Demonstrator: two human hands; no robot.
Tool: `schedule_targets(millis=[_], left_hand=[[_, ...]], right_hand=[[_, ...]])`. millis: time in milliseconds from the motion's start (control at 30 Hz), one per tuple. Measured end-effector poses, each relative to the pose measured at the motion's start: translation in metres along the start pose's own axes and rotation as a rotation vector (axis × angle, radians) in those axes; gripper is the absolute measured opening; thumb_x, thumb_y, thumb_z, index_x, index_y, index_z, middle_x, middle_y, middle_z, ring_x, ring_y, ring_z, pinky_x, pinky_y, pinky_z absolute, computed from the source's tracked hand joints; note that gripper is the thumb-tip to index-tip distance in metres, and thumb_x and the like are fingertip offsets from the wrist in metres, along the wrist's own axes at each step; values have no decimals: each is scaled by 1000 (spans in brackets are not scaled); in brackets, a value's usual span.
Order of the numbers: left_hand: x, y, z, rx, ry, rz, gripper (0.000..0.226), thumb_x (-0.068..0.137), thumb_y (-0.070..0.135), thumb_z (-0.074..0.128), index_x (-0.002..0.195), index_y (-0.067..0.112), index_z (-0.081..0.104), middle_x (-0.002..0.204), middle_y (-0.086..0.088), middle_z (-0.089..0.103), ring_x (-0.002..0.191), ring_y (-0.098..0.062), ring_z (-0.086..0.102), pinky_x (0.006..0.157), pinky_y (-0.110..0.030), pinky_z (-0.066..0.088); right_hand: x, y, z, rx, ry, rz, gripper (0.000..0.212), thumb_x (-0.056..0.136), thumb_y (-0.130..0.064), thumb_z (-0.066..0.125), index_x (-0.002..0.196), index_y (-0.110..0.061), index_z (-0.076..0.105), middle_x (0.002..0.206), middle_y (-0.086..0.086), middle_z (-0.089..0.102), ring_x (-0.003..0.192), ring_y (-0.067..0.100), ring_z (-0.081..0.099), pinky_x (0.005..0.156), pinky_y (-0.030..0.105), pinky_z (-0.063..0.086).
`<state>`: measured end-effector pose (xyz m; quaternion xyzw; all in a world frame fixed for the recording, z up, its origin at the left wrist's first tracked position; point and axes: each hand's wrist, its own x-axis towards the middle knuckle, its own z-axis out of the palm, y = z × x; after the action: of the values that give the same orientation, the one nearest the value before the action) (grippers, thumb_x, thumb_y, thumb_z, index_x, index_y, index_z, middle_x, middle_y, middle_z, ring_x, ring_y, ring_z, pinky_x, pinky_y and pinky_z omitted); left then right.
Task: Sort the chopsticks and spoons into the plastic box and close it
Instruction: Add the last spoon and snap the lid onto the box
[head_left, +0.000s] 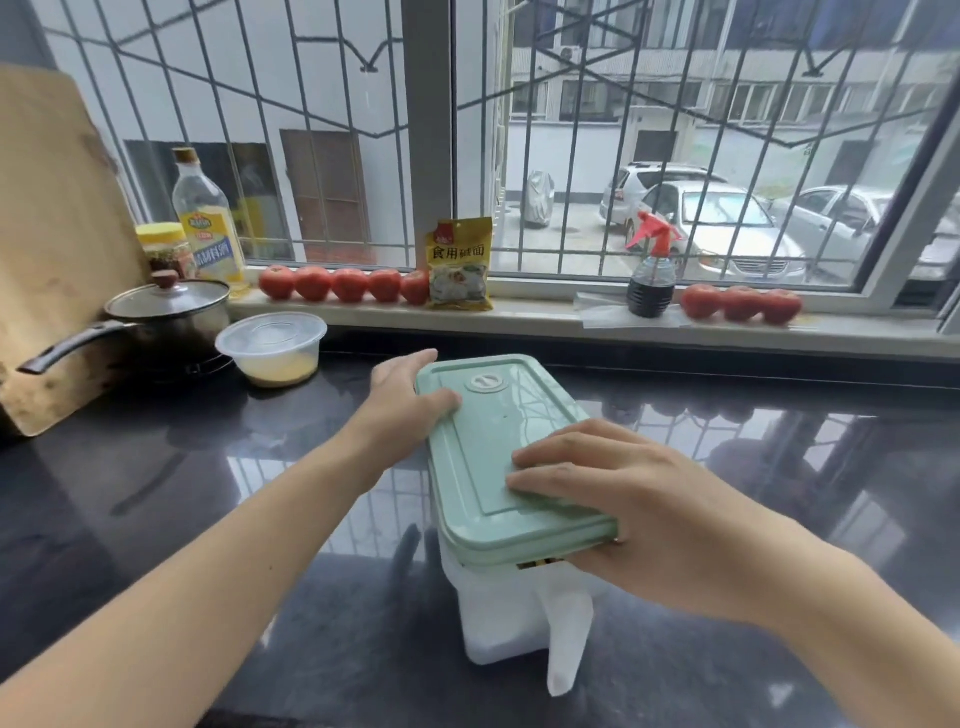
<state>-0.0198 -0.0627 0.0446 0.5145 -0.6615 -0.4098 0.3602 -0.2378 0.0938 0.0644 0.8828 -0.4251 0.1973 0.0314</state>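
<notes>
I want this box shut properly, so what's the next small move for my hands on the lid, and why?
Probably press down on the near corner of the pale green plastic lid with the right hand. A dark gap shows there above the white plastic box, so that end looks unseated, while the left hand steadies the far end.

Under both hands, the box's green lid (498, 441) looks like smooth, matt plastic; the white box (498, 618) below the right hand (639, 499) is milky, faintly translucent plastic. The dark counter (182, 493) around the left hand (405, 400) is polished stone, mirror-glossy. Far left of that hand, a scuffed, stained wooden board (52, 249), a shiny metal pot (171, 322) with glass lid, and a clear plastic tub (272, 348)
</notes>
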Motion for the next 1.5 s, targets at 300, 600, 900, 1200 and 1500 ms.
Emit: schedule_targets(millis=[300, 600, 900, 1200, 1500], left_hand=[[23, -10, 9, -257, -20, -54, 29, 98, 18, 55, 127, 20, 59, 123, -11, 66, 111, -27, 66, 99, -44, 54], [17, -1, 41, -136, 349, -86, 37, 98, 21, 40, 134, 14, 48, 126, -5, 56, 110, -25, 51, 90, -39, 43], [2, 9, 53, 391, 222, 178, 47, 95, 36, 47, 141, 23, 52, 153, 0, 33, 139, -24, 33, 112, -42, 31], [39, 47, 50, 911, -369, 391, 61, 105, 62, 20, 160, 37, 25, 171, 7, 14, 157, -12, 2, 124, -37, 7], [38, 42, 63, 1008, -375, 324, 80, 91, 82, 11, 161, 43, 9, 172, 4, 1, 158, -15, -6, 127, -45, 9]], right_hand=[[-10, -19, -12, -41, -263, 90, 77, 81, -82, 45, 150, -51, 32, 147, -34, 27, 141, -9, 17, 111, 20, 28], [-35, 42, -23, -76, -98, 316, 47, 89, -34, 70, 135, -44, 62, 139, -21, 56, 129, 9, 50, 107, 30, 41], [-41, 72, -32, 76, 284, 827, 58, 88, 12, 40, 117, -26, 73, 122, -14, 63, 124, 9, 51, 98, 12, 32], [2, 108, 1, -77, -267, 860, 82, 96, -72, 5, 162, -23, 13, 170, -2, 4, 156, 16, -5, 127, 42, 4], [-1, 110, -4, -120, -297, 881, 74, 100, -65, 16, 162, -26, 8, 170, -3, -5, 156, 13, -8, 127, 42, 1]])
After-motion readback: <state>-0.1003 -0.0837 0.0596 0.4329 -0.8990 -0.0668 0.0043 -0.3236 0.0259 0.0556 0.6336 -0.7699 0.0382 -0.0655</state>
